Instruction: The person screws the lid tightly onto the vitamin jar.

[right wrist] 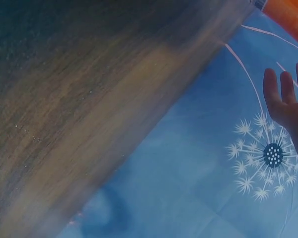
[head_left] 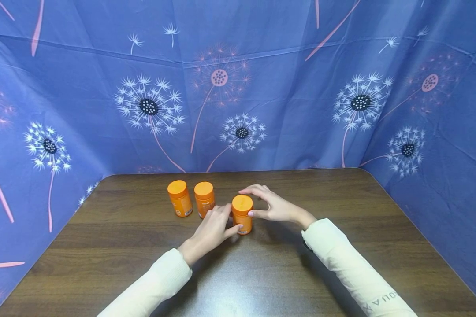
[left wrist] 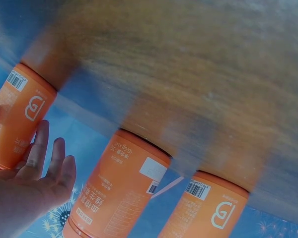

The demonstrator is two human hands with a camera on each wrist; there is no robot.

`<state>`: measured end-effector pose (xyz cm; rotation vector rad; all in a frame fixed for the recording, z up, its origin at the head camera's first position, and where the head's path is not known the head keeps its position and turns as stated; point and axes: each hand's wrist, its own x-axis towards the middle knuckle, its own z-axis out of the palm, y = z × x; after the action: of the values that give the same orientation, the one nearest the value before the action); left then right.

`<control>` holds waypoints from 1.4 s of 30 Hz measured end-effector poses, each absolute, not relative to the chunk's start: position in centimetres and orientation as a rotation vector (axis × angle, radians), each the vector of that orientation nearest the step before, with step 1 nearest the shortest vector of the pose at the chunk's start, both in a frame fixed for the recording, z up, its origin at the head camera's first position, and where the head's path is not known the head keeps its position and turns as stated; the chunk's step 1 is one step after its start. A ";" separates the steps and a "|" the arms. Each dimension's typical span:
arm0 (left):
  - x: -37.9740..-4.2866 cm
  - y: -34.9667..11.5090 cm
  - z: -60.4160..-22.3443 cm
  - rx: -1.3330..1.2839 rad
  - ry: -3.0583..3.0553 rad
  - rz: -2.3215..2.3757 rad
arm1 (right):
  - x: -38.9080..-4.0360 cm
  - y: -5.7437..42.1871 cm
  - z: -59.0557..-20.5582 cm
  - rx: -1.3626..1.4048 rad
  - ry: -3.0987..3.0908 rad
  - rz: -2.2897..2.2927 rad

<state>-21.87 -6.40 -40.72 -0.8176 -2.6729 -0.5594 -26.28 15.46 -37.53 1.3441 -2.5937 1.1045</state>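
An orange bottle with a ribbed round lid stands upright on the wooden table, between the two hands. My left hand holds its left side, thumb across the front; in the left wrist view this hand shows its other fingers spread behind the bottle. On the right, my right hand spans the lid, index finger behind it and thumb at its right side. In the right wrist view three fingers of that hand stand straight, apart from the bottle; firm contact is unclear.
Two similar orange bottles stand upright to the left, one bottle close to the left hand and another bottle farther out. The brown wooden table ends at a blue curtain with dandelion prints, behind and along both sides.
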 end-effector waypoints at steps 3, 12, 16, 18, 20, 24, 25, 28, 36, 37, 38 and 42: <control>-21.9 -6.4 -40.7 -0.816 -2.674 -0.557 | -26.4 15.5 -37.5 1.380 -2.582 1.123; -21.8 -6.4 -40.6 -0.814 -2.675 -0.568 | -26.4 15.5 -37.3 1.411 -2.557 1.111; -21.9 -6.4 -40.7 -0.814 -2.673 -0.564 | -26.4 15.4 -37.3 1.347 -2.562 1.087; -21.9 -6.4 -40.7 -0.811 -2.673 -0.563 | -26.4 15.4 -37.3 1.294 -2.573 1.085; -21.9 -6.4 -40.7 -0.809 -2.673 -0.565 | -26.3 15.2 -37.4 1.243 -2.579 1.095; -21.9 -6.4 -40.6 -0.805 -2.673 -0.566 | -26.1 14.9 -37.6 1.149 -2.568 1.121; -21.9 -6.4 -40.6 -0.805 -2.674 -0.564 | -26.1 14.8 -37.7 1.133 -2.559 1.131; -21.9 -6.3 -40.5 -0.808 -2.672 -0.555 | -25.9 14.5 -38.0 1.093 -2.542 1.124; -21.7 -6.3 -40.5 -0.796 -2.685 -0.550 | -25.7 14.3 -37.9 1.073 -2.557 1.093; -21.7 -6.3 -40.5 -0.796 -2.685 -0.549 | -25.7 14.4 -37.8 1.082 -2.566 1.092; -21.7 -6.3 -40.5 -0.796 -2.684 -0.550 | -25.8 14.5 -37.8 1.096 -2.571 1.102; -21.7 -6.3 -40.6 -0.794 -2.684 -0.548 | -26.0 15.0 -37.6 1.192 -2.580 1.123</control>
<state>-21.74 -6.32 -40.58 -0.7944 -2.6838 -0.5484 -25.98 14.97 -37.55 1.1918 -2.5805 1.1232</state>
